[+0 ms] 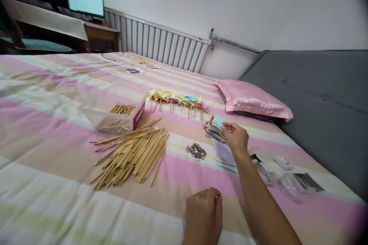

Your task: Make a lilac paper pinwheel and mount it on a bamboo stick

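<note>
My right hand reaches out over a stack of coloured paper pieces on the striped bed and pinches its top edge with the fingertips. Flat paper sheets lie just under the wrist. My left hand rests low near the bed's front, fingers curled into a loose fist; what they hold, if anything, is hidden. A small heap of metal pins lies between the paper stack and a large pile of wooden sticks.
A clear plastic box with more sticks stands behind the stick pile. A row of finished paper pinwheels lies further back. A pink pillow and grey sofa are to the right; clear plastic bags lie nearby.
</note>
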The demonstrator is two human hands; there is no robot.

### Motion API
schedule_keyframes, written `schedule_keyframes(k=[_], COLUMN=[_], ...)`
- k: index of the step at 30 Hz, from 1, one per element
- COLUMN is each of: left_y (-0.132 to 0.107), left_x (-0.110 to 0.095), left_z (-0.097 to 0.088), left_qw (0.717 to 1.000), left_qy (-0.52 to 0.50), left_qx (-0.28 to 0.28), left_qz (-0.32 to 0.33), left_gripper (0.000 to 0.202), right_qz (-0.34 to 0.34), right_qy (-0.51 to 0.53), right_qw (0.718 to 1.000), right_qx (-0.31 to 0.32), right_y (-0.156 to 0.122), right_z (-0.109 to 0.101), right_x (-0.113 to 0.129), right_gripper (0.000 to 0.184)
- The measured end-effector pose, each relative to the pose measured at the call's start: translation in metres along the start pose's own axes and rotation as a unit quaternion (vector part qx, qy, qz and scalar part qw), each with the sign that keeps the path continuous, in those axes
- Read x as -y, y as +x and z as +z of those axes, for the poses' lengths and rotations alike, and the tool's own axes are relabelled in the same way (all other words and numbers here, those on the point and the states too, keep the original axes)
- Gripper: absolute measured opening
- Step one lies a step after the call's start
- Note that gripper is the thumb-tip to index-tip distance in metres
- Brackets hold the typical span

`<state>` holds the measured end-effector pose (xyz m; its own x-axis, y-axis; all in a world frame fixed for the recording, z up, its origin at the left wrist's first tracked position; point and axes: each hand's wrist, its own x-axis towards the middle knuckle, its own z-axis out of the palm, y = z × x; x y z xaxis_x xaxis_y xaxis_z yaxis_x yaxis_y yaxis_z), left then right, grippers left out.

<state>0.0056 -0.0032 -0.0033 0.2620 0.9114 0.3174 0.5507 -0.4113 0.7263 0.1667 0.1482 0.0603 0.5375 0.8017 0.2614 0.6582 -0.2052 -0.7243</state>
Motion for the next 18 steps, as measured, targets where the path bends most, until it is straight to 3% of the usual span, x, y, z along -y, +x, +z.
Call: schedule_keyframes(k=[3,5,10,18], left_y=[0.001,0.002,0.004,0.008], left_x=[-0.001,-0.002,-0.003,-0.004], left_z=[-0.003,-0.004,-0.002,0.000], left_qw=[1.000,1.000,1.000,0.998], left_qy=[0.005,0.000,-0.018,-0.054], left_qx=[0.020,0.031,0.017,-0.035], left_qz=[0.001,-0.001,-0.009,-0.024], left_gripper=[0.019,0.020,0.019,0.017], right_qz=[-0.009,-0.019,-0.048,-0.073], right_qy=[-0.022,-0.063,-0.179,-0.196], right_qw=[0.997,0.995,0.975,0.951], right_qx=[-0.075,-0.076,0.124,0.230], right_y=[-0.011,-0.015,-0.014,-0.008], right_z=[-0.020,-0.027,-0.040,-0.058], right_x=[-0.016,-0.026,-0.043,-0.055], right_gripper=[0.027,0.028,0.019,0.021])
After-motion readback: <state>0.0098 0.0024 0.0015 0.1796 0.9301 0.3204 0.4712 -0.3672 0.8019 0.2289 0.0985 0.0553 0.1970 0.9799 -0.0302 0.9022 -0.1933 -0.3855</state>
